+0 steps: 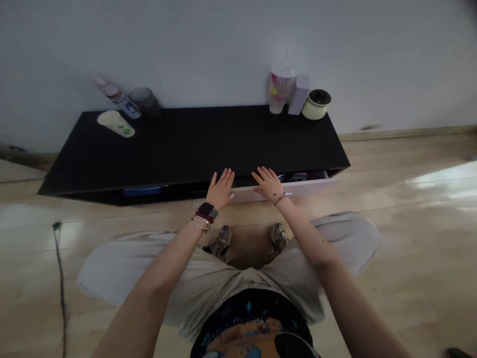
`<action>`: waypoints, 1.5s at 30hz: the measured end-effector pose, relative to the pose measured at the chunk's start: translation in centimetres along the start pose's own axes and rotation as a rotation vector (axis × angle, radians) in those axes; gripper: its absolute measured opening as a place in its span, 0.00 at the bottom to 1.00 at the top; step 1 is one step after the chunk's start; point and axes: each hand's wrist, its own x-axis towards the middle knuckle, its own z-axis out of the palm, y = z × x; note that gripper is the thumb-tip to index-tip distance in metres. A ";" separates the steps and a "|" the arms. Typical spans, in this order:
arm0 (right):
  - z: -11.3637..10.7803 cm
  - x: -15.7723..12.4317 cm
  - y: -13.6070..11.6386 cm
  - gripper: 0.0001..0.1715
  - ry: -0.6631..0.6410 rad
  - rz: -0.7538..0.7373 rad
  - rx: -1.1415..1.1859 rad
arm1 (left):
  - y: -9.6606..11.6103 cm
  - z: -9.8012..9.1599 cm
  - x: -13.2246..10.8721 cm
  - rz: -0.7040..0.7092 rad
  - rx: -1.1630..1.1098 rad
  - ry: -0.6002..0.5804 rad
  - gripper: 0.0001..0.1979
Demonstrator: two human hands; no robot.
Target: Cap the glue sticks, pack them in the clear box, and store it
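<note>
My left hand [220, 190] is at the front edge of a low black cabinet [208, 141], palm down with its fingers stretched out. Beside it my right hand [270, 185] lies over the upper edge of a drawer with a white front [309, 188], fingers spread. Neither hand grips anything. The drawer is pulled out a little on the right side, and small items [299, 176] show inside it, too dark to name. Whether my fingertips press on the cabinet top or only hover there, I cannot tell.
On the cabinet's left stand a paper cup [116, 124], a spray can [121, 101] and a dark glass [146, 102]. At its right are a patterned plastic cup [279, 92], a pale box [299, 95] and a lidded pot [315, 110]. A black cable [60, 278] runs along the floor.
</note>
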 end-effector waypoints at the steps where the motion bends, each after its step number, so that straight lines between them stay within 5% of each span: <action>1: 0.2 0.1 -0.1 0.37 0.014 0.010 0.006 | -0.3 0.1 0.1 0.004 -0.017 0.021 0.35; 8: 1.2 0.8 -0.5 0.23 0.100 0.086 0.003 | -1.5 1.1 1.0 -0.002 -0.144 0.178 0.24; 21: 3.6 1.6 0.0 0.21 0.218 0.099 -0.064 | -2.1 3.9 1.8 -0.043 -0.236 0.392 0.18; 32: 4.3 1.7 -0.2 0.23 0.226 0.128 -0.083 | -2.3 4.6 1.9 -0.040 -0.245 0.436 0.18; 39: 1.3 1.5 -1.6 0.27 0.125 0.154 -0.052 | -1.6 2.2 1.6 -0.085 -0.258 0.251 0.22; 45: -3.9 2.4 -1.1 0.33 -0.265 0.089 0.024 | -2.6 -2.7 2.0 -0.008 -0.401 -0.085 0.30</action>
